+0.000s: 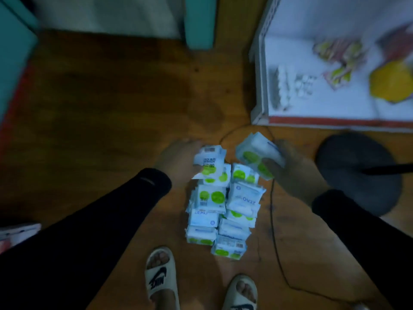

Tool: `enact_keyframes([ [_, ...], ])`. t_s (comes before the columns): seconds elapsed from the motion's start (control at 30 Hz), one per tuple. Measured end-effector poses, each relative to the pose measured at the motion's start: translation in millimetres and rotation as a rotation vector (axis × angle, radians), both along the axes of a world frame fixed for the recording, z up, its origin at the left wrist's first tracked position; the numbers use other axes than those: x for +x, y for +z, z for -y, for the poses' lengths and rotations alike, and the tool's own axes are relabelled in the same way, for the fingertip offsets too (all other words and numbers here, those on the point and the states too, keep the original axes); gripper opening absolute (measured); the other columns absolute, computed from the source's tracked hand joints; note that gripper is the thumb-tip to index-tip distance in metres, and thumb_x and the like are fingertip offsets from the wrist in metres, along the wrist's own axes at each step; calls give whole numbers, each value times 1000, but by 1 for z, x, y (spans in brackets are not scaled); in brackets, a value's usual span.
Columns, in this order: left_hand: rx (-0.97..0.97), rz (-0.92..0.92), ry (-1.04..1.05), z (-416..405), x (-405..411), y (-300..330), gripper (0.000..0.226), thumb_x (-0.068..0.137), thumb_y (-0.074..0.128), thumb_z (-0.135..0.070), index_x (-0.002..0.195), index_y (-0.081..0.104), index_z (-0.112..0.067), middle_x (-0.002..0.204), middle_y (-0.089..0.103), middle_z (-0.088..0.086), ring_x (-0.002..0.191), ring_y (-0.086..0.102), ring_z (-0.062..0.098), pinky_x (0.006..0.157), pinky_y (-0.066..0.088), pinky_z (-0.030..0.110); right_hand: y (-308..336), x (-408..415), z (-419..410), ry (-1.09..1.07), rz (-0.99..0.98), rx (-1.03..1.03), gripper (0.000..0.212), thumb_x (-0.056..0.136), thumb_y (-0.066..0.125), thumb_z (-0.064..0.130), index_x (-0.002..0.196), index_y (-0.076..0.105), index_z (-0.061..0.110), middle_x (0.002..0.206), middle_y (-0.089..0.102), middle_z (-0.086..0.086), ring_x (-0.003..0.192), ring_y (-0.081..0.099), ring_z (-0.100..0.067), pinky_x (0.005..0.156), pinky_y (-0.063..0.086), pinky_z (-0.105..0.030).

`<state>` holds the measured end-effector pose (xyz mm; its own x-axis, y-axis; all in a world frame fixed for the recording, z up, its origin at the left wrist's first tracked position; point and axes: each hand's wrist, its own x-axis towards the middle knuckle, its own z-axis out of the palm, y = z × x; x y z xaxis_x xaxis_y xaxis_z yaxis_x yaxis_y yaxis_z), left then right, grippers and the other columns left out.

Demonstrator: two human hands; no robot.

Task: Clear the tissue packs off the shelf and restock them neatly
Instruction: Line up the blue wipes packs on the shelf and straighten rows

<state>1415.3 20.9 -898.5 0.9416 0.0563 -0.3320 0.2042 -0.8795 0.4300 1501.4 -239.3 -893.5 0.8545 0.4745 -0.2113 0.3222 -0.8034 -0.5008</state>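
A pile of several white tissue packs (pixel 223 211) with green dots lies on the wooden floor in front of my feet. My left hand (pixel 178 162) holds a small stack of packs (pixel 210 164) at the far end of the pile. My right hand (pixel 295 173) grips another bundle of tissue packs (pixel 257 155) lifted just above the pile's right side. The white shelf (pixel 312 108) with a red front edge stands at the upper right; no tissue packs show on its visible part.
On the shelf lie small white bottles (pixel 288 86), colourful packets (pixel 339 61) and a yellow item (pixel 391 83). A dark round stand base (pixel 357 171) sits right of my right hand. A thin black cable (pixel 273 231) runs across the floor. My sandalled feet (pixel 161 276) are below the pile.
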Motion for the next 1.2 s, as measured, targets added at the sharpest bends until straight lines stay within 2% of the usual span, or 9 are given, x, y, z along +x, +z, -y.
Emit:
enact_keyframes([
  [0.1, 39, 98, 150, -45, -23, 129, 45, 78, 73, -34, 118, 58, -19, 104, 55, 6, 97, 54, 28, 76, 43, 35, 117, 2, -38, 127, 26, 82, 47, 91, 58, 38, 129, 52, 11, 115, 54, -16, 100, 56, -35, 81, 40, -33],
  [0.23, 53, 225, 338, -103, -80, 307, 36, 69, 70, -42, 98, 61, -21, 84, 55, 0, 82, 55, 23, 67, 43, 35, 275, -11, -99, 290, 109, 202, 45, 92, 55, 40, 128, 53, 13, 112, 56, -11, 103, 54, -29, 78, 34, -24],
  [0.3, 86, 277, 410, -125, -120, 390, 42, 65, 66, -46, 100, 62, -22, 87, 60, -1, 82, 57, 21, 70, 46, 36, 349, -26, -132, 383, 168, 265, 42, 94, 53, 41, 129, 53, 19, 115, 59, -6, 107, 53, -22, 78, 31, -18],
  [0.47, 208, 373, 592, -156, -248, 581, 43, 72, 76, -39, 109, 60, -26, 95, 64, -6, 87, 58, 17, 74, 46, 31, 522, -95, -214, 670, 276, 399, 44, 93, 55, 41, 132, 51, 21, 124, 59, 0, 112, 53, -17, 84, 27, -9],
  [0.6, 341, 438, 729, -171, -364, 694, 52, 70, 74, -44, 116, 58, -25, 103, 65, -3, 94, 58, 18, 80, 45, 29, 635, -170, -271, 880, 387, 452, 41, 94, 55, 37, 132, 51, 23, 123, 56, 1, 111, 51, -19, 80, 28, -15],
  [0.73, 385, 497, 885, -184, -477, 767, 50, 70, 70, -48, 116, 57, -33, 102, 63, -12, 94, 58, 11, 82, 45, 29, 712, -258, -332, 1051, 488, 544, 48, 88, 48, 50, 126, 56, 22, 113, 60, 3, 104, 52, -18, 79, 25, -14],
  [0.93, 600, 520, 1055, -228, -630, 821, 53, 74, 73, -42, 121, 56, -27, 107, 64, -2, 98, 58, 19, 82, 43, 29, 766, -398, -436, 1271, 528, 609, 51, 86, 44, 53, 126, 55, 23, 111, 59, 4, 102, 53, -17, 83, 29, -17],
  [1.13, 711, 450, 1184, -286, -737, 830, 53, 75, 72, -42, 122, 53, -27, 114, 62, 0, 106, 56, 22, 88, 45, 37, 800, -520, -533, 1409, 564, 691, 38, 91, 54, 34, 127, 54, 24, 112, 58, 0, 103, 51, -22, 89, 42, -34],
  [1.2, 725, 418, 1202, -302, -750, 828, 52, 76, 71, -42, 122, 53, -28, 114, 62, 0, 107, 56, 23, 89, 45, 38, 799, -542, -559, 1436, 556, 701, 37, 92, 59, 29, 127, 55, 21, 114, 59, -1, 106, 51, -23, 91, 41, -34],
])
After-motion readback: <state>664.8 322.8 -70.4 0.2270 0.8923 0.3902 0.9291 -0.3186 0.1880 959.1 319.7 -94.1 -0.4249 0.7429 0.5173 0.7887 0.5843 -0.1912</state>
